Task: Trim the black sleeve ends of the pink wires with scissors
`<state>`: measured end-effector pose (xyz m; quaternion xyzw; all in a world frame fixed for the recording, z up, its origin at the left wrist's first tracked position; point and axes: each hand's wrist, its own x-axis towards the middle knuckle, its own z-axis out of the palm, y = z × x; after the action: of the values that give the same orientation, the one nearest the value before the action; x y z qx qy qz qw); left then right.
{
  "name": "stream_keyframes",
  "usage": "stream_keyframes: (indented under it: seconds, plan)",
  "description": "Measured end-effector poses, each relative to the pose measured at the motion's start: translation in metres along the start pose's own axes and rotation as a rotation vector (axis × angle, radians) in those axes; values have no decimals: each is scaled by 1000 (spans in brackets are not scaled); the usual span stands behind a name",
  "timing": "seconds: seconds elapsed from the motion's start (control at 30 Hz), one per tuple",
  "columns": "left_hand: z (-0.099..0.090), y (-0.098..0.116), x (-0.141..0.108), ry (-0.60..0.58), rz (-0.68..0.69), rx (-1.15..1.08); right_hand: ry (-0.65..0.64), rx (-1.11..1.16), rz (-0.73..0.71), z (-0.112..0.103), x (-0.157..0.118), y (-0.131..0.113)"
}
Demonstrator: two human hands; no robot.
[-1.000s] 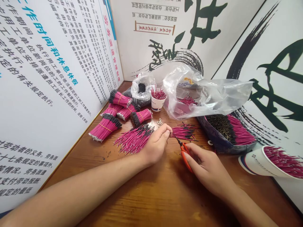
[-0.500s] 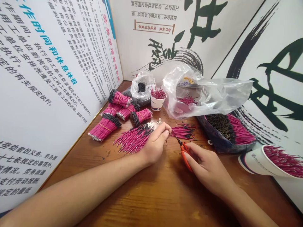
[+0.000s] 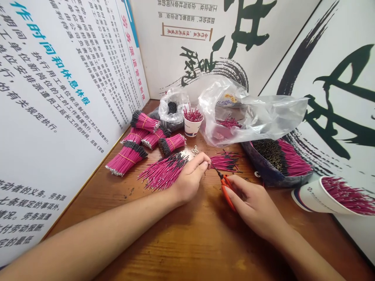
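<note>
My right hand [image 3: 249,201] is wrapped around orange-handled pliers [image 3: 226,187], whose thin dark jaws point up and left at my left fingertips. My left hand [image 3: 191,175] is closed in a pinch right at the jaw tips; what it holds is too small and covered to make out. Beside my left hand, a loose pile of magenta wires [image 3: 159,173] with black sleeves and silvery tips lies on the wooden table [image 3: 175,242]. Another spread of magenta wires with black ends [image 3: 224,162] lies just behind the pliers' tips.
Banded wire bundles [image 3: 125,158] are stacked at the left. Behind stand a paper cup of wires [image 3: 192,127], a bag with black pieces [image 3: 173,105] and a clear plastic bag [image 3: 252,117]. At right are a dark tray [image 3: 271,175] of wires and a tilted cup [image 3: 310,195].
The whole view has shifted slightly to the left. My left pinch and the pliers stay close together, with the jaw tips now a little nearer my left fingertips.
</note>
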<state>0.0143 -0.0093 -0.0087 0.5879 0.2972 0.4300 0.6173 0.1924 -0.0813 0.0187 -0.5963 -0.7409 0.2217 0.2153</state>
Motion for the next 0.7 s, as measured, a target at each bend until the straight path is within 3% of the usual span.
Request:
stream_keyframes:
  seconds: [0.7]
  plan:
    - [1, 0, 0, -11, 13, -13, -13, 0, -16, -2, 0, 1]
